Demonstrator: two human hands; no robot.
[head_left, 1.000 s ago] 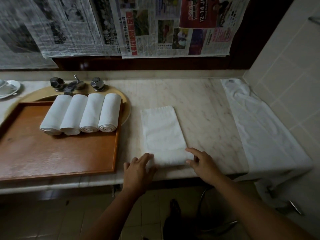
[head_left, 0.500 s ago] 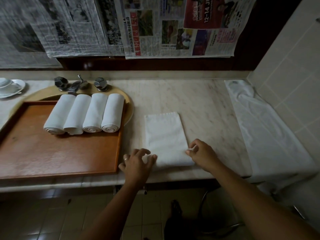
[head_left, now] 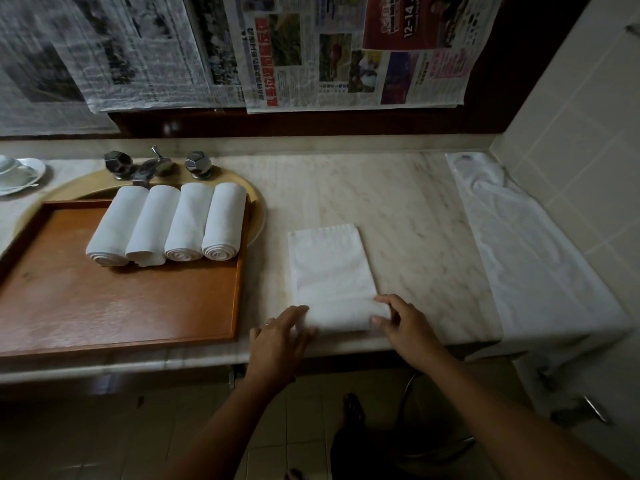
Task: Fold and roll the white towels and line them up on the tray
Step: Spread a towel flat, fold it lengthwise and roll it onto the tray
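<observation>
Newspaper (head_left: 408, 46) reads "12-14 J", rest perhaps blurred.

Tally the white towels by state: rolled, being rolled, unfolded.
Rolled on the wooden tray: 4
Folded towel on the counter, near end being rolled by left hand and right hand: 1
Spread towel by the wall: 1
Total: 6
</observation>
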